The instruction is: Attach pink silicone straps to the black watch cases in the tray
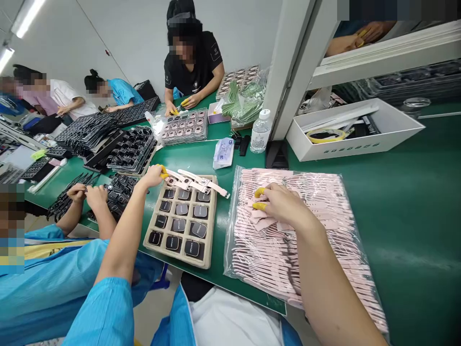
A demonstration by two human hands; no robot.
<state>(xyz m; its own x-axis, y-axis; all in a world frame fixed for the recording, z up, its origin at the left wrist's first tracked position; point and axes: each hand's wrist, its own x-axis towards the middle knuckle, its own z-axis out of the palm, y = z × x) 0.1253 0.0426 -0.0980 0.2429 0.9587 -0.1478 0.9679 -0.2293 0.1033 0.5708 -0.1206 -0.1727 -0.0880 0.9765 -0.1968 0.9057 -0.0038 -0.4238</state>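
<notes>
A beige tray (212, 240) holds rows of dark square watch faces. Across its far edge lie pink-strapped watches (194, 182), and my left hand (154, 176), with yellow finger covers, is closed at their left end. To the right, a clear plastic bag (259, 254) is packed with rows of pink straps. My right hand (279, 204), also with yellow finger covers, rests over the bag's upper part with fingers bent around several loose pink strap pieces (262, 221).
A water bottle (261, 132), a tissue pack (223, 153) and a white box (360, 139) of odds and ends stand beyond. Black watch trays (131, 149) are at the left, beside a co-worker's hands (88, 193). Another person works across the table.
</notes>
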